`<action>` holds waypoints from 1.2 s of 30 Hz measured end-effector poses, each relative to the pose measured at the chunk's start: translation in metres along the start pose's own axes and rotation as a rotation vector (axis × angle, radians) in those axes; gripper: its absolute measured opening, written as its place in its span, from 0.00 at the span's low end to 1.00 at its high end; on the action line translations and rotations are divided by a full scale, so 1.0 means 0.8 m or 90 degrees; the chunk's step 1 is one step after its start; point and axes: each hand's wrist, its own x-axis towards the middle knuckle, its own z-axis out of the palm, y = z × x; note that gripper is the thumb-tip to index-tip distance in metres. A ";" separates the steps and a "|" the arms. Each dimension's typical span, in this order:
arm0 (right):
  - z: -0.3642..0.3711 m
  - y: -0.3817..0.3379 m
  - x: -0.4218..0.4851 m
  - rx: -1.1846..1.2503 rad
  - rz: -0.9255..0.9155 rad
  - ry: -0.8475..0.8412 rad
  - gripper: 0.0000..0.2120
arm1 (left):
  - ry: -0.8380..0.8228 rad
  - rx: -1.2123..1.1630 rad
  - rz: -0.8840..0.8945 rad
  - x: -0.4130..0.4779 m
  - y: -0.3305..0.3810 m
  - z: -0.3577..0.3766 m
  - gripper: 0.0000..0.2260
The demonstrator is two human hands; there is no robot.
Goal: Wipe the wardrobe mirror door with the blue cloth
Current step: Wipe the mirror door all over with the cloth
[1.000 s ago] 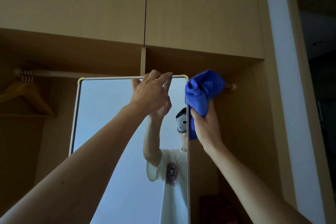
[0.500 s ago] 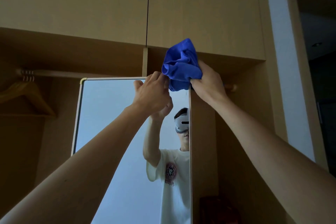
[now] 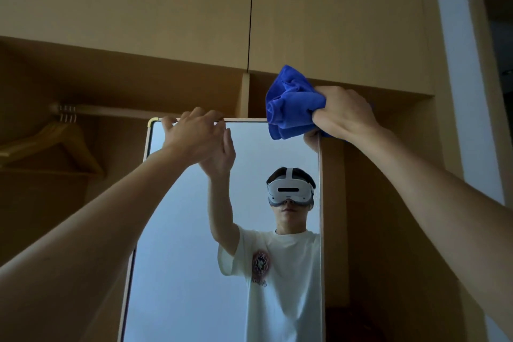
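Right grip (image 3: 344,114) is curled tight round the bunched cloth (image 3: 291,103), which sits at the top right corner of the mirror (image 3: 194,230), touching its rim; left grip (image 3: 194,136) hooks its fingers over the top rim, well left of the cloth; a hanger (image 3: 55,144) hangs from the rail (image 3: 111,111) at far left.

the right hand (image 3: 342,112) grips a bunched blue cloth (image 3: 290,104) at the top right corner of the mirror door (image 3: 194,258), the cloth lapping over the frame's upper edge. the left hand (image 3: 195,136) holds the top edge near the left corner, fingers curled over the rim. the glass reflects a person in a white t-shirt and headset. a wooden hanger (image 3: 59,139) hangs from the rail (image 3: 116,111) in the open wardrobe at left, under closed upper cabinet doors (image 3: 166,8).
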 end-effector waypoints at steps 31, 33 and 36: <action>0.032 -0.060 0.054 -0.188 -0.026 -0.139 0.20 | 0.080 -0.082 0.000 -0.002 -0.095 -0.024 0.18; 0.043 -0.084 0.055 -0.178 -0.052 -0.111 0.20 | 0.094 -0.080 0.006 -0.001 -0.098 -0.023 0.18; 0.060 -0.129 0.061 -0.195 -0.096 -0.050 0.24 | 0.110 -0.087 -0.001 0.001 -0.098 -0.021 0.17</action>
